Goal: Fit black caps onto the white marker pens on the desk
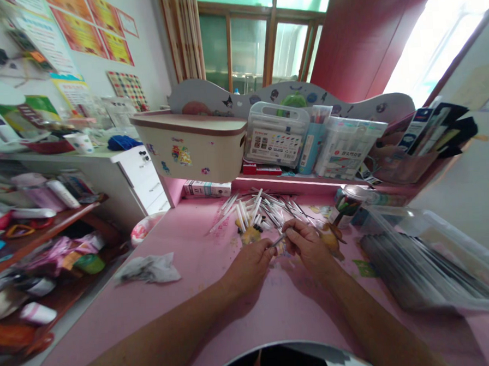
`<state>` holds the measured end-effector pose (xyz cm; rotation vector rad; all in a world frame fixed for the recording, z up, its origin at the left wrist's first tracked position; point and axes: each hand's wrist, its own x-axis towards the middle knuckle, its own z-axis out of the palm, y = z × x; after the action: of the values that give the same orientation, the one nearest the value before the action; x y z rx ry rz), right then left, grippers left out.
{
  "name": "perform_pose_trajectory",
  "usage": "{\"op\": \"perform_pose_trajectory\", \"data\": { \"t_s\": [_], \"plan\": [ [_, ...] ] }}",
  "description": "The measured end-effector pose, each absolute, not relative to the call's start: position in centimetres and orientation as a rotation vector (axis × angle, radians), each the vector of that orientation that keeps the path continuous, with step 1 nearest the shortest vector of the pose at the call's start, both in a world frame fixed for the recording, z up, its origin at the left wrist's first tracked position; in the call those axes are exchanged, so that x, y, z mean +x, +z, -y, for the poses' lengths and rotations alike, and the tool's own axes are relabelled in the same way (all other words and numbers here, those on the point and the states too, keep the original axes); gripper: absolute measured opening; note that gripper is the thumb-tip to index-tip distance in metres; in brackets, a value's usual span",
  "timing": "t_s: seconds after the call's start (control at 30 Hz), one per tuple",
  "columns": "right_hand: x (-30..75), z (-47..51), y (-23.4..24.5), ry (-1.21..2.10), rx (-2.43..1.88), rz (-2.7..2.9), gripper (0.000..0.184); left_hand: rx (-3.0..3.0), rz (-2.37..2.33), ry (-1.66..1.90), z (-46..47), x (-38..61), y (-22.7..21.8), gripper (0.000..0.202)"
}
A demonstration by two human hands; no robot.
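Over the pink desk (pixel 210 316), my left hand (pixel 254 259) pinches one end of a thin grey rod (pixel 278 239). At its other end are the closed fingers of my right hand (pixel 305 242). The rod is short and slim; its exact kind cannot be made out. Just beyond both hands lies a loose pile of thin white sticks (pixel 257 204), with some dark ones among them. To the right of my right hand stands a clear plastic box (pixel 397 213) holding many long dark, slender pieces (pixel 416 261).
A crumpled white tissue (pixel 150 269) lies at the left. A cream storage bin (pixel 202 152), a marker case (pixel 277 135) and a pen holder (pixel 403 158) stand on the back shelf. Close to the clear box is a round container (pixel 347 202). Cluttered shelves (pixel 66 222) flank the desk's left.
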<state>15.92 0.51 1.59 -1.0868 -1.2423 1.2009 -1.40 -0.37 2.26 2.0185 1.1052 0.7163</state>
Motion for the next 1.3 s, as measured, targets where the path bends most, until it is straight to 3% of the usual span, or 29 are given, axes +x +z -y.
{"op": "perform_pose_trajectory", "data": {
  "t_s": [0.57, 1.0, 1.17, 1.3],
  "plan": [
    [15.6, -0.4, 1.1, 1.284, -1.034, 1.217, 0.026, 2.138, -1.310, 0.496, 0.6, -1.2, 3.0, 0.028],
    [16.3, -0.1, 2.4, 1.493, -0.950, 1.258, 0.024, 2.190, -1.065, 0.595, 0.4, -1.7, 2.4, 0.020],
    [17.7, 0.1, 4.2, 1.406, -0.972, 1.345, 0.025, 2.160, -0.992, 0.615, 0.3, -1.9, 2.5, 0.024],
    [18.4, 1.3, 6.9, 1.070, -1.276, 1.984, 0.010, 2.169, -1.061, 0.594, 0.0, -2.0, 2.4, 0.008]
  ]
}}
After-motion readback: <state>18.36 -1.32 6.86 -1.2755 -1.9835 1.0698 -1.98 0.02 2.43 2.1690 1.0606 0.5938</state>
